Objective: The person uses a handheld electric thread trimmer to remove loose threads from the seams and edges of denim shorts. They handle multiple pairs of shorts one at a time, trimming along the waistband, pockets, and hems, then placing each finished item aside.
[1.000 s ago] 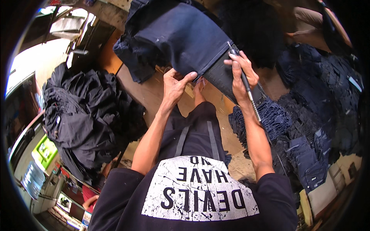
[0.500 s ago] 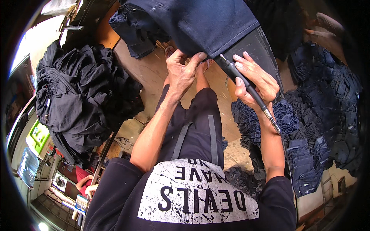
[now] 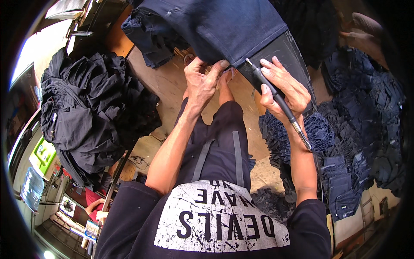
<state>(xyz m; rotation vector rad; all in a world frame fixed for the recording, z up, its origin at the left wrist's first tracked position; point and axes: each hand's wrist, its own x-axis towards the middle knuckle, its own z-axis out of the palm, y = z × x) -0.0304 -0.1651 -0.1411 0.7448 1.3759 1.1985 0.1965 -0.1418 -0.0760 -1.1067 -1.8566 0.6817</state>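
A dark blue denim garment (image 3: 233, 26) with a stitched hem is drawn over a black board (image 3: 280, 54) at the top middle. My left hand (image 3: 202, 84) is closed on the garment's lower edge, pinching it between thumb and fingers. My right hand (image 3: 290, 88) grips a black pen-shaped rotary handpiece (image 3: 281, 102) with a metal spring at its rear end. The handpiece slants up to the left, its thin metal tip close to the hem beside the board. Whether the tip touches the cloth, I cannot tell.
A big heap of black garments (image 3: 97, 114) stands at the left. Stacks of dark blue garments (image 3: 345, 159) fill the right side. Far left, near a green tray (image 3: 43, 156), another person's arm in a red sleeve (image 3: 92, 199) shows.
The handpiece and my right hand have shifted slightly up and left, bringing the tip nearer the hem. My left hand keeps its pinch almost unmoved, while the garment has slid slightly left.
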